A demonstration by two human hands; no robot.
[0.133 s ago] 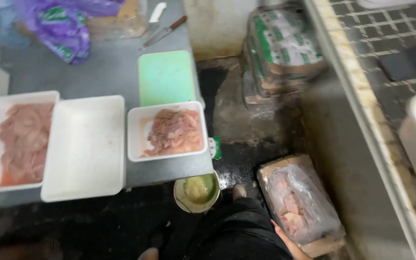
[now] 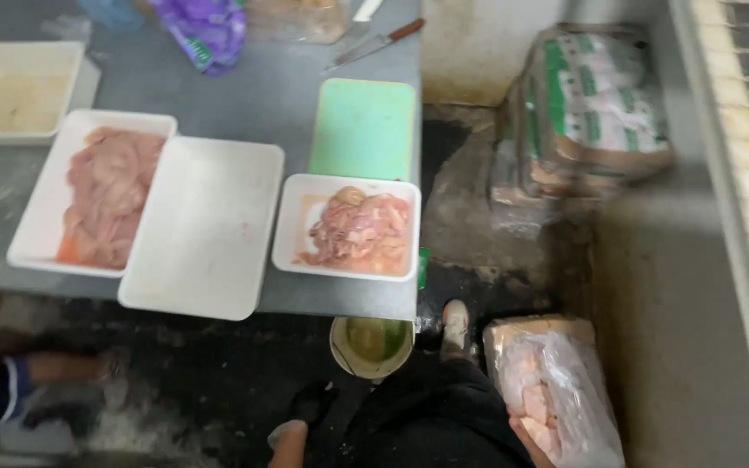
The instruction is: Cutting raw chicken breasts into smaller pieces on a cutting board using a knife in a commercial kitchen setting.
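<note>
Gripping a clear bag of raw meat pieces (image 2: pixel 556 399) from below, the right hand (image 2: pixel 535 444) shows only at the bottom edge, as before; the left hand (image 2: pixel 286 444) has just entered there, its grip unreadable. The grey table (image 2: pixel 244 78) has shifted right.

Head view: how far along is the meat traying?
Done: left tray and small tray hold raw meat. In hand: right hand is at the bag of meat by the floor. Left: middle tray is bare, and that bag looks full.
</note>
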